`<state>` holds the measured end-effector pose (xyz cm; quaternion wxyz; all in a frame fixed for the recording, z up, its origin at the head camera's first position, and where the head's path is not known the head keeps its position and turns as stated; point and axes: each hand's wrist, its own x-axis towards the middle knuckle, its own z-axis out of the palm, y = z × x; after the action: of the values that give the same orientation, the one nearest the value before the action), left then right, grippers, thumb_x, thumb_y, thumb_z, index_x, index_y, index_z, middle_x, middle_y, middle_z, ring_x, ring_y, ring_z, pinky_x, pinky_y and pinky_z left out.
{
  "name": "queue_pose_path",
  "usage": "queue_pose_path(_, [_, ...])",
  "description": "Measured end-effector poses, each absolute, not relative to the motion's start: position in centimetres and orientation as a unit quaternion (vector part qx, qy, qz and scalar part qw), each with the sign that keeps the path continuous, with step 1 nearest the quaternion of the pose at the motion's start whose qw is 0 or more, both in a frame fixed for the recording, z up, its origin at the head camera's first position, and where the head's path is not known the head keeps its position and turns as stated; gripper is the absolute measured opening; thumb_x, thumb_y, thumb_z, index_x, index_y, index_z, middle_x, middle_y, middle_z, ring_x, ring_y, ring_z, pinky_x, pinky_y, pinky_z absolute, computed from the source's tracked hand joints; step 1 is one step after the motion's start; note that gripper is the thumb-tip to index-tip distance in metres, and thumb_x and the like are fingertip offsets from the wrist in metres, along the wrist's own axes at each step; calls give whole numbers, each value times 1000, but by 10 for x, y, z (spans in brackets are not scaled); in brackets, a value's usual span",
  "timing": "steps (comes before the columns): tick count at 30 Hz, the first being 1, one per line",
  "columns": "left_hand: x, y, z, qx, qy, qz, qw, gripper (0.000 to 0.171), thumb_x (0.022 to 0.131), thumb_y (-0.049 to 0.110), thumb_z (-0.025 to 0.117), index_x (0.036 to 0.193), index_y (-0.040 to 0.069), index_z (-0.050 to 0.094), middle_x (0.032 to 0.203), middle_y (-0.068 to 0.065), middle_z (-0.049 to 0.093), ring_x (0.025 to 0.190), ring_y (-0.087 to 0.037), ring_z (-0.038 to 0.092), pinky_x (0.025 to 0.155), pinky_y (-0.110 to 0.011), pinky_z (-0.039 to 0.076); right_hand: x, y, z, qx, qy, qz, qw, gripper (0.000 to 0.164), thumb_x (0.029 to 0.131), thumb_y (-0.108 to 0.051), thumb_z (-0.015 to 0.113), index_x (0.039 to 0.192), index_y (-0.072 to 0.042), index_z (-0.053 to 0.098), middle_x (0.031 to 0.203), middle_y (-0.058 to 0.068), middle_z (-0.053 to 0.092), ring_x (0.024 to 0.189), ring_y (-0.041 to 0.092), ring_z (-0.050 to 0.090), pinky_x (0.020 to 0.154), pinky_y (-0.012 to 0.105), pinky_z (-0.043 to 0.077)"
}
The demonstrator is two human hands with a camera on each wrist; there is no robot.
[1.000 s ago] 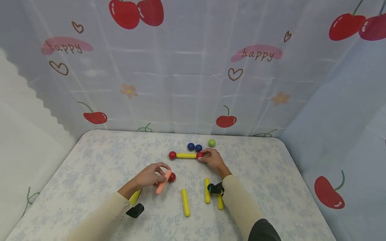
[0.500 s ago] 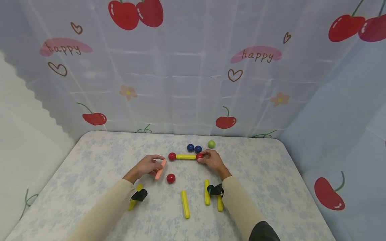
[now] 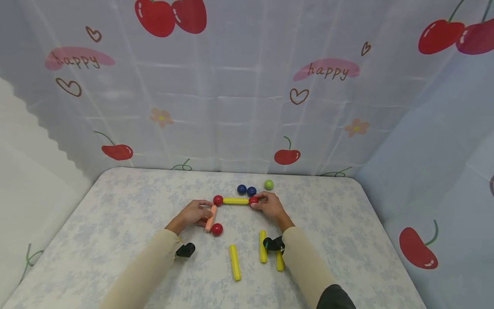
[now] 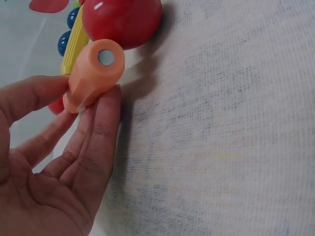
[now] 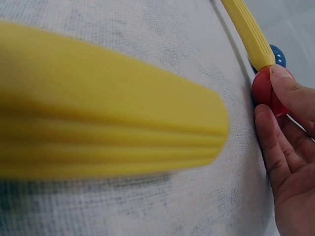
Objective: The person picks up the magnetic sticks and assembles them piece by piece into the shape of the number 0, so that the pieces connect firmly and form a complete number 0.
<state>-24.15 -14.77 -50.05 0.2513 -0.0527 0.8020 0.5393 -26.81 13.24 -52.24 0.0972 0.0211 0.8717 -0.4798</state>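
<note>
My left hand (image 3: pixel 194 212) pinches a salmon-coloured magnetic rod (image 3: pixel 211 219) between thumb and fingers. A silvery disc (image 4: pixel 105 57) shows in the rod's near end in the left wrist view. The rod's far end is at or beside a red ball (image 3: pixel 218 200); contact there is unclear. A loose red ball (image 3: pixel 217 229) lies close by the near end. From the first ball a yellow rod (image 3: pixel 236 201) runs across to another red ball (image 3: pixel 253 200). My right hand (image 3: pixel 271 205) holds that ball between thumb and fingers.
Two blue balls (image 3: pixel 241 189) and a green ball (image 3: pixel 268 185) lie behind the yellow rod. Nearer, yellow rods (image 3: pixel 235 262) lie apart, some partly under the right wrist. Another is mostly hidden by the left wrist. A printed sheet (image 3: pixel 220 107) hangs behind the table (image 3: pixel 332 240).
My left hand has carried the salmon rod away from over the loose red ball, then right, up to the left end of the yellow rod assembly. The right hand stays on its ball.
</note>
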Motion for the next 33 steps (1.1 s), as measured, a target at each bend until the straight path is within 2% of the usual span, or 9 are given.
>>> queue_pose_path(18, [-240,-141,-503,-65,810,534,233,40,92,13,63,128,-1,55,108,-13,62,79,-18,63,69,-31,56,-268,132,-523,20,870,-484,95,29,85,-19,75,111,-7,66,101,6,67,80,17,57,72,29,49])
queue_pose_path(25, [-234,-138,-496,-75,820,520,228,38,91,14,65,124,-2,57,104,-13,62,74,-18,63,67,-30,56,-268,132,-524,29,867,-489,95,29,84,-18,76,110,-7,67,101,5,66,78,17,56,70,27,49])
queue_pose_path(33, [-233,-136,-497,-86,823,514,226,36,91,14,66,123,-1,58,102,-11,65,77,-17,64,68,-29,57,-267,131,-523,28,869,-484,96,29,85,-18,76,110,-8,67,96,5,66,74,17,54,67,26,47])
